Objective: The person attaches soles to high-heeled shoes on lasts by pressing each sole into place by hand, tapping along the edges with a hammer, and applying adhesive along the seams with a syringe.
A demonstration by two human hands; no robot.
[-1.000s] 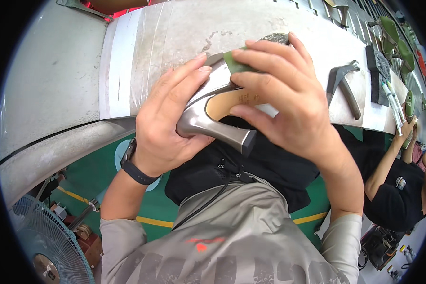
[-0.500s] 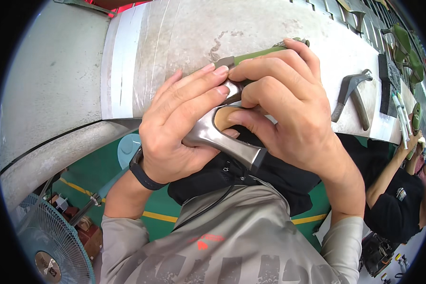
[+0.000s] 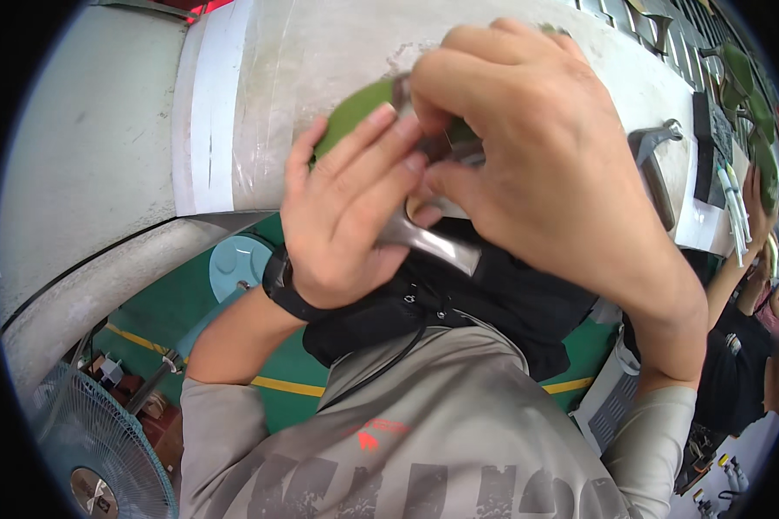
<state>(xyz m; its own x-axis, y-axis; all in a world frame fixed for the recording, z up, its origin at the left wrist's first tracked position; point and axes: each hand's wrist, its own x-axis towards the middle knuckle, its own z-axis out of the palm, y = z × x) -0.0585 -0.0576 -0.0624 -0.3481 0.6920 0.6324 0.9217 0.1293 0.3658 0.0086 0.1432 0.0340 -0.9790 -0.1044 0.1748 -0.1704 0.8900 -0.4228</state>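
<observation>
A high-heeled shoe lies across my hands, with a shiny grey metallic heel (image 3: pixel 446 249) pointing toward my body. My left hand (image 3: pixel 337 212) wears a black wristband. Its fingers lie over the shoe's side and its thumb is below, gripping it. A rounded green part (image 3: pixel 355 117) shows past the left fingertips; whether it belongs to this shoe, I cannot tell. Over the shoe's far side, my right hand (image 3: pixel 528 138) is curled and somewhat blurred, its thumb near the shoe's opening. Its fingertips and much of the shoe are hidden.
Pincers (image 3: pixel 658 164) lie on the pale worktable (image 3: pixel 312 60) at right, near a black block (image 3: pixel 710 151) and slim white tubes (image 3: pixel 734 212). Green shoes (image 3: pixel 740 82) stand on a rack at far right, beside a co-worker (image 3: pixel 740 372). A fan (image 3: pixel 104 450) stands lower left.
My right hand has risen and swung over the shoe, its thumb drawn back from the opening. The shoe has turned slightly, and a green part now shows beyond my left fingers.
</observation>
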